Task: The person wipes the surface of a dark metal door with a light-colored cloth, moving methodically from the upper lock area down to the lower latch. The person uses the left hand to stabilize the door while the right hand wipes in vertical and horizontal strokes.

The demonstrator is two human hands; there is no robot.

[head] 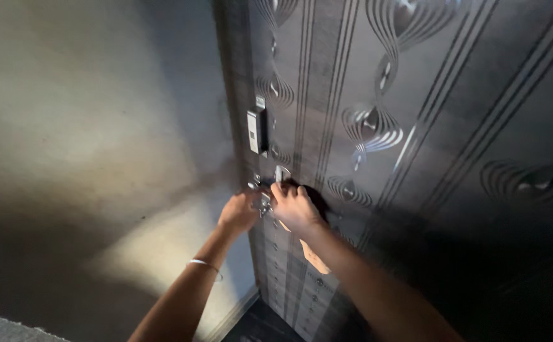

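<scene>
1. Left hand [238, 212] closed around the near end of the metal lock fitting [262, 190], fingers curled at the door's edge; thin bracelet [203, 263] low on that forearm.
2. Right hand [295, 206] clenched on the same fitting from the door-face side, fingertips pressed to the shiny metal; exact grip hidden by the knuckles.
3. Lock fitting squeezed between both hands, touching each, set on the edge of the dark patterned door [428, 145].
4. Small silver tab [282, 172] just above the right hand's knuckles, upright against the door face.
5. Pale latch plate [255, 131] well above both hands, on the same door edge.
6. Door edge running straight up and down between the hands; left hand on the wall side, right hand on the face side.
7. Plain wall [86, 139] left of the left hand, bare and wide, a lit patch below the left wrist.
8. Decorated door face stretching far right of the right forearm.
9. Pale skirting [235, 313] and dark floor strip below the forearms, near the door's foot.
</scene>
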